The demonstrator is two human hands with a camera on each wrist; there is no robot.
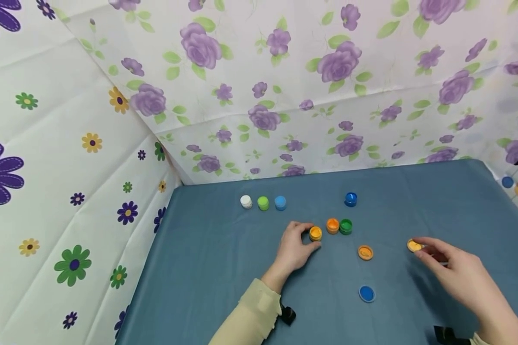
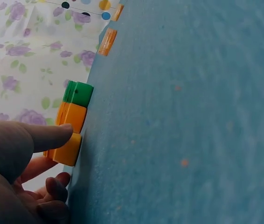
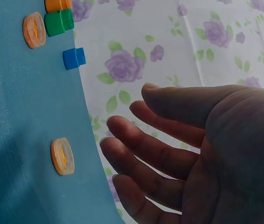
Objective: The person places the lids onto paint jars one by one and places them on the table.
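Observation:
My left hand [image 1: 292, 248] pinches a small yellow paint pot [image 1: 315, 233] between thumb and fingers as it stands on the table; the pot's lid is off. Right beside it are an orange pot [image 1: 333, 225] and a green pot [image 1: 346, 226], both without lids. At the right, a yellow lid [image 1: 413, 246] lies on the cloth by the fingertips of my right hand [image 1: 456, 270]. In the right wrist view, that hand's fingers are spread apart with nothing between them, and the lid [image 3: 63, 156] lies away from them.
An orange lid [image 1: 365, 252] and a blue lid [image 1: 367, 293] lie nearer the front. Behind stands a dark blue pot [image 1: 350, 199]. White [image 1: 246, 201], light green [image 1: 263, 203] and light blue [image 1: 280, 202] pots form a row farther left. Flowered cloth [image 1: 263, 117] hangs behind the table.

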